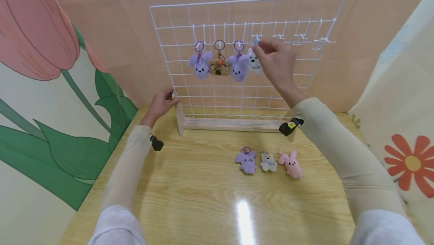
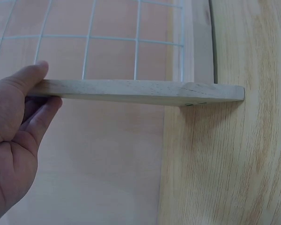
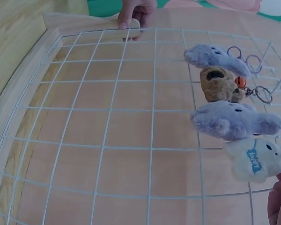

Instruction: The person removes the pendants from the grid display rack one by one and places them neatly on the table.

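Note:
My right hand (image 1: 278, 62) pinches the light blue ring end of a white bear keychain (image 1: 253, 62) at a hook on the white wire grid rack (image 1: 210, 103). In the right wrist view that plush bear (image 3: 248, 164) hangs against the grid beside my fingers. To its left hang a purple rabbit keychain (image 1: 239, 69), a brown plush keychain (image 1: 219, 69) and another purple rabbit keychain (image 1: 200, 68). My left hand (image 1: 161, 104) grips the rack's wooden side post (image 2: 131, 88) between thumb and fingers, at its upper end. My right fingertips are partly cut off in the right wrist view.
On the table (image 1: 190, 192), in front of the rack, lie a purple rabbit keychain (image 1: 247, 162), a white bear keychain (image 1: 268, 163) and a pink rabbit keychain (image 1: 292, 165). Several hooks (image 1: 300, 35) without keychains stick out at the rack's right. A peach backdrop (image 1: 112, 30) stands behind.

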The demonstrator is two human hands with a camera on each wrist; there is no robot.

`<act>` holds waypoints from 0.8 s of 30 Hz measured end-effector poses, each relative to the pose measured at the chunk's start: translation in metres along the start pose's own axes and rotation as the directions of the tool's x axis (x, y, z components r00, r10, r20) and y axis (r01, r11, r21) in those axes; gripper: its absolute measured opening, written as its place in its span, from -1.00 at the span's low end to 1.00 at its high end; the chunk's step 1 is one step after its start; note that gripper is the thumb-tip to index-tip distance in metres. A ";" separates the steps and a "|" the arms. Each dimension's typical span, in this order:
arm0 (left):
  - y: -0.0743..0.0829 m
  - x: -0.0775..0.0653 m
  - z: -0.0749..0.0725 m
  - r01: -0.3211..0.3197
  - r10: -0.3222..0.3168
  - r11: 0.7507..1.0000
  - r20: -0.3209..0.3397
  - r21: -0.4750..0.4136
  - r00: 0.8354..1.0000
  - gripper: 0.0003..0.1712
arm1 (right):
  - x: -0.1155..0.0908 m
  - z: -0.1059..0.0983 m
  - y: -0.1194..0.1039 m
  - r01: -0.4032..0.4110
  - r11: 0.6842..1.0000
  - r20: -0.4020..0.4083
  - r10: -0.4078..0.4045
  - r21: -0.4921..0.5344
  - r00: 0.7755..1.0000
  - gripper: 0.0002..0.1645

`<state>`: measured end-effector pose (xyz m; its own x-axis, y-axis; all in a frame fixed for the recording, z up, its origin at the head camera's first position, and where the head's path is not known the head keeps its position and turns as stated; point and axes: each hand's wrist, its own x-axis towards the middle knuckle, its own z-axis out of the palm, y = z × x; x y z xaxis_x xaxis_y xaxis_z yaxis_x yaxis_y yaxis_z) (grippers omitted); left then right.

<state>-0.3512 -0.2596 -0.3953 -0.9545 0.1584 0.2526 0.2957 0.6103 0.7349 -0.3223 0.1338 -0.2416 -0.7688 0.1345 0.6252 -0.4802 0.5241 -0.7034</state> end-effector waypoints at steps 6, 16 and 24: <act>0.000 0.001 0.000 -0.002 0.002 1.000 0.000 -0.003 1.000 -0.46 | 0.002 0.002 0.001 -0.004 1.000 0.006 0.004 0.002 1.000 -0.61; 0.001 -0.001 -0.001 0.000 0.000 1.000 0.004 -0.009 1.000 -0.45 | 0.003 0.002 0.000 -0.006 1.000 0.006 0.006 -0.004 1.000 -0.65; 0.000 0.000 0.000 -0.008 0.008 1.000 0.002 -0.001 1.000 -0.46 | 0.001 0.000 0.001 0.010 1.000 -0.004 -0.010 0.023 1.000 -0.65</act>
<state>-0.3516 -0.2596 -0.3953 -0.9522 0.1651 0.2571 0.3035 0.6082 0.7335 -0.3233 0.1342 -0.2418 -0.7623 0.1333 0.6334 -0.4974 0.5055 -0.7050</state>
